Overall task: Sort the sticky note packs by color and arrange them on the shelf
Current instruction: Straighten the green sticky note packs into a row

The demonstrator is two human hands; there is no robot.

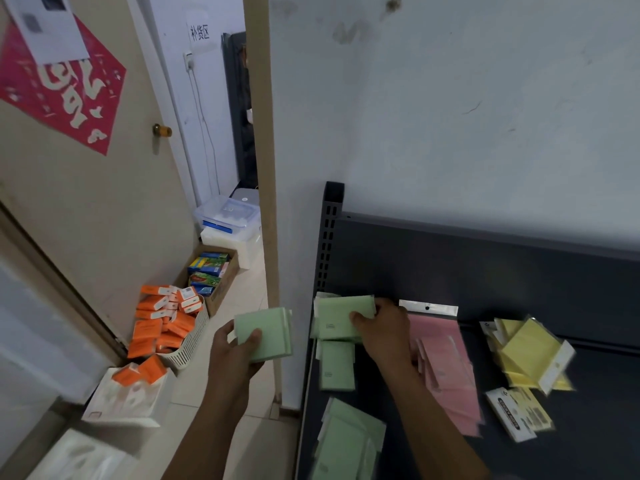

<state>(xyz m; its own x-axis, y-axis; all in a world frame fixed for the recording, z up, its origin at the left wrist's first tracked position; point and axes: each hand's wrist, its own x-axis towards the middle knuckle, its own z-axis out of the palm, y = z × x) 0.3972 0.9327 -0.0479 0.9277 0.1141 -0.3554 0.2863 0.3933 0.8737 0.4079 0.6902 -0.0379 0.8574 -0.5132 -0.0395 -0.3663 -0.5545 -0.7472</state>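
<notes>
While colours already lie grouped on the shelf [519, 282]: green packs [341, 322] pinched in right hand [384, 332], more green [265, 334] gripped in left hand [235, 355]; tidying left.

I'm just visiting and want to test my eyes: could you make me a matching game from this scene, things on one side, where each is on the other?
Things:
1. green stack
2. pink packs
3. yellow packs
4. orange boxes

Places:
A. right part of the shelf
B. white basket on the floor
C. held in the left hand
D. middle of the shelf

Pairs: 1-C, 2-D, 3-A, 4-B
</notes>
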